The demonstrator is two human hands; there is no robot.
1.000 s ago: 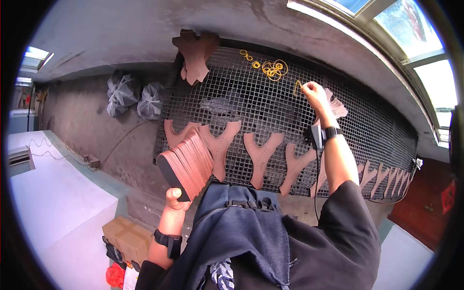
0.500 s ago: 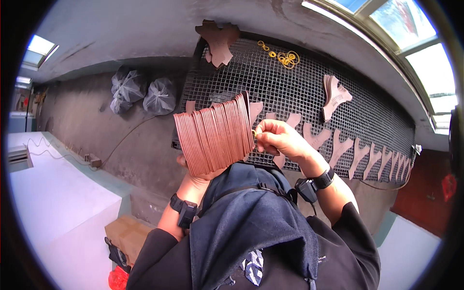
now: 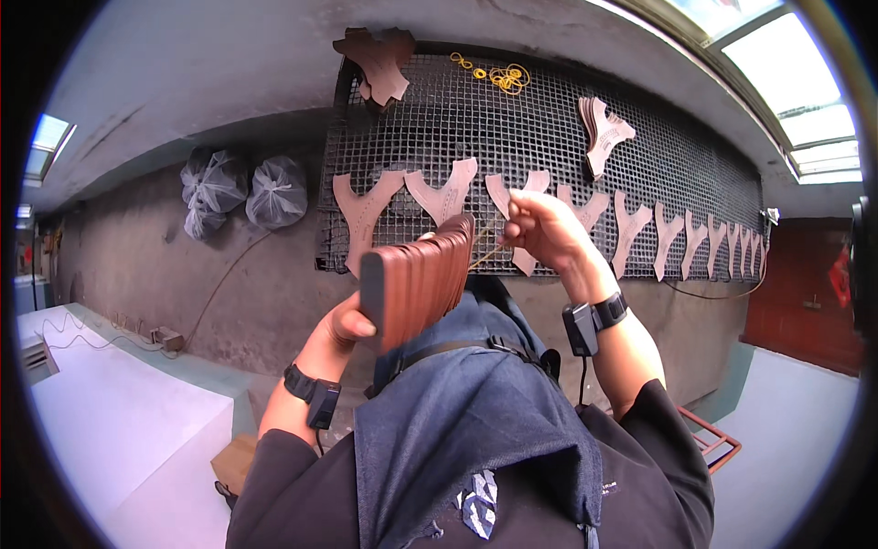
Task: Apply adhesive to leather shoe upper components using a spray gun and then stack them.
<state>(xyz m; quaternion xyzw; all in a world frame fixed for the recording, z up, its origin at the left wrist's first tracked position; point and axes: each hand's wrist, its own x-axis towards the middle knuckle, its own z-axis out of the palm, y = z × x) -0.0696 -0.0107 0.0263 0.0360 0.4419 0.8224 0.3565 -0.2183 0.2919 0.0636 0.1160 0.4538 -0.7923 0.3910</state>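
My left hand (image 3: pixel 340 328) grips a thick stack of brown Y-shaped cut pieces (image 3: pixel 422 279) in front of my apron, thumb on its near end. The stack is tilted, with its smooth dark end toward the left; most of my left fingers are hidden behind it. Just right of the stack, my right hand (image 3: pixel 553 233) is closed on a thin yellow rubber band (image 3: pixel 487 257). The band is stretched between my fingers and the stack's right end. Beyond my hands, similar flat Y-shaped pieces (image 3: pixel 366 218) lie in a row on a black mesh rack (image 3: pixel 521 119).
Loose yellow rubber bands (image 3: pixel 508 80) lie at the rack's far side. A dark brown pile of pieces (image 3: pixel 380 62) is at its far left corner, and a small stack (image 3: pixel 604 137) farther right. Two tied grey plastic bags (image 3: pixel 277 192) sit left of the rack.
The stack has turned, from showing its wide layered edges to showing its smooth end. My right hand has pulled away to the upper right, stretching the rubber band. The view has shifted.
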